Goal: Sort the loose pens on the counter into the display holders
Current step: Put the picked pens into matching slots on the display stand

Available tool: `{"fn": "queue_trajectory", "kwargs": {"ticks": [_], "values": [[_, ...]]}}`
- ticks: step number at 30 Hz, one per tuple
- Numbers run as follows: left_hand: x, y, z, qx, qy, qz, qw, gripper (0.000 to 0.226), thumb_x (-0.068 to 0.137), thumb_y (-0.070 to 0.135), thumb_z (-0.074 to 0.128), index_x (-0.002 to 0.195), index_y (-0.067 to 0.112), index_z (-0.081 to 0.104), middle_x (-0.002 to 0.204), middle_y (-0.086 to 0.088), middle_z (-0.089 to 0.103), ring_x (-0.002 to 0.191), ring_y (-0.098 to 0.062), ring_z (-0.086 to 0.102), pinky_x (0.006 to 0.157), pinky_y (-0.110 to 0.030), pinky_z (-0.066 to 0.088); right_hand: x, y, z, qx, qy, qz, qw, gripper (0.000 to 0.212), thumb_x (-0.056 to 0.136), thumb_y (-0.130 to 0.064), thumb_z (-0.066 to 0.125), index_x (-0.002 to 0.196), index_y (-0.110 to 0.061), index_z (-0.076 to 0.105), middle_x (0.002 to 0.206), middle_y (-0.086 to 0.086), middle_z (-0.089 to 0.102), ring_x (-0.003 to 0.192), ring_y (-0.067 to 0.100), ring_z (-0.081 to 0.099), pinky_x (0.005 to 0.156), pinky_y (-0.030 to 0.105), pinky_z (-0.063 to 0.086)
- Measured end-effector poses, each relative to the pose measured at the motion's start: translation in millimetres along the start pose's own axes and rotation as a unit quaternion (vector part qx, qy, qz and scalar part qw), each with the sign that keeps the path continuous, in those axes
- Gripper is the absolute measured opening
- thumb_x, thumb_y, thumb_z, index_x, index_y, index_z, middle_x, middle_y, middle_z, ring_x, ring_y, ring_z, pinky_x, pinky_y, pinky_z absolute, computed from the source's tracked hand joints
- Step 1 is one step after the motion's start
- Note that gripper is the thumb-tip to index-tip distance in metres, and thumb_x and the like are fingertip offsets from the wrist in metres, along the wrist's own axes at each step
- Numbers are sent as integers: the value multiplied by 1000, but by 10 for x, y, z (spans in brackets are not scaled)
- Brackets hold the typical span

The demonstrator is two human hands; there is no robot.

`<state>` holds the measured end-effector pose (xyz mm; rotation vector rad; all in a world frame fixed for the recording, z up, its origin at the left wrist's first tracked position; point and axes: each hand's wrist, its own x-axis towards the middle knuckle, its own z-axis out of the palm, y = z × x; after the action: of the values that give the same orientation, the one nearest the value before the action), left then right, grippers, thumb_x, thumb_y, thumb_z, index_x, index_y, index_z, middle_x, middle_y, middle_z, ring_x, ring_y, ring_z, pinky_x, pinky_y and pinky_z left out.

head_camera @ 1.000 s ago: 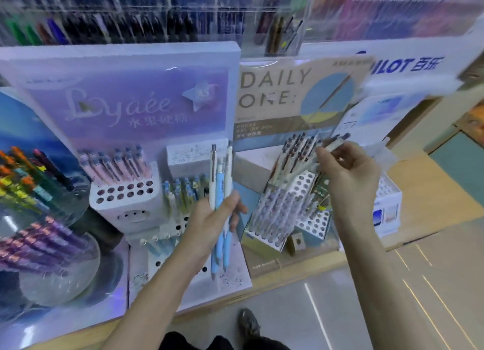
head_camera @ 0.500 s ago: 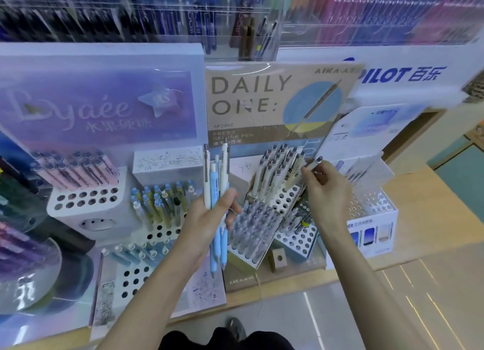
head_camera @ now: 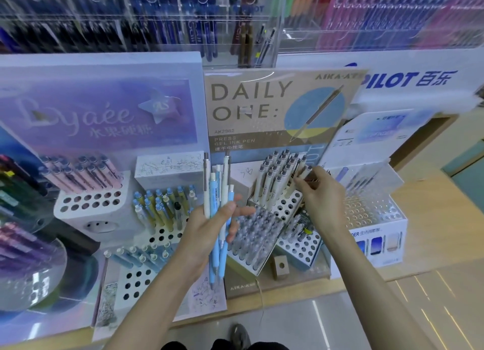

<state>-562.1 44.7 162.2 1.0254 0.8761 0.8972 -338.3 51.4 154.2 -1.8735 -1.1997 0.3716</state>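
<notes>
On the light wooden surface (head_camera: 424, 192) stands a big purple sign board (head_camera: 104, 114) with curly white letters. Just beside it, to the right, stands a brown card sign (head_camera: 262, 108) that says DAILY ONE. In front of the brown sign sits a white stepped pen holder (head_camera: 288, 205) full of round holes. Many cream pens with grey tops (head_camera: 275, 171) stand tilted in its back rows.

The left hand (head_camera: 209, 234) is low in the middle, in front of the holders. Its fingers and thumb wrap round a bunch of light blue and white pens (head_camera: 217, 192), which point straight up. The right hand (head_camera: 322, 192) reaches to the right end of the cream pens. Its fingertips pinch one cream pen with a grey top (head_camera: 305, 173), right beside the others. I cannot tell if its tip is in a hole.
</notes>
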Motion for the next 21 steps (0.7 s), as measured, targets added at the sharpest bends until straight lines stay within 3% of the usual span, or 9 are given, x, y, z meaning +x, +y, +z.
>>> {"fn": "queue_trajectory", "kwargs": {"ticks": [2,4,9,12,17,21], "values": [[0,-3,13,-15,-4,-1,1000,40,82,34,58,112,9,53,99,-11,74,46,-9,42,47,-20,42,-7,-2,25,53,18,27,998,23,87,-19,70,99,-19,50,77,-5,57,68,3,56,55,10,42],[3,-11,36,-22,-10,0,1000,41,80,36,60,108,8,49,100,-11,74,45,-8,41,46,-19,41,-12,14,59,54,30,36,997,20,86,-19,71,91,-17,52,74,-6,57,65,1,54,55,6,40],[4,-54,82,-33,-13,-9,999,42,80,35,61,109,8,48,100,-15,73,46,-10,43,45,-20,41,9,15,88,57,42,61,996,20,85,-22,71,74,-11,58,63,-5,55,54,0,51,51,11,36],[5,-77,82,-46,-11,-19,999,38,81,33,61,109,8,49,99,-17,72,46,-10,44,46,-21,43,42,2,61,47,38,72,996,19,85,-23,71,76,-8,62,68,1,62,59,8,54,52,13,37],[-9,-104,40,-50,-10,-11,999,33,81,33,62,105,13,49,97,-18,73,47,-11,47,47,-21,44,21,-38,101,-37,25,27,999,18,89,-24,66,81,-10,59,67,-4,56,59,12,52,60,27,41],[-34,-123,28,-37,-9,-8,999,36,81,36,62,106,14,50,97,-17,73,48,-11,47,48,-22,44,2,-69,154,-24,39,23,999,16,88,-22,68,88,-10,57,70,-10,54,65,11,53,63,28,43]]}}
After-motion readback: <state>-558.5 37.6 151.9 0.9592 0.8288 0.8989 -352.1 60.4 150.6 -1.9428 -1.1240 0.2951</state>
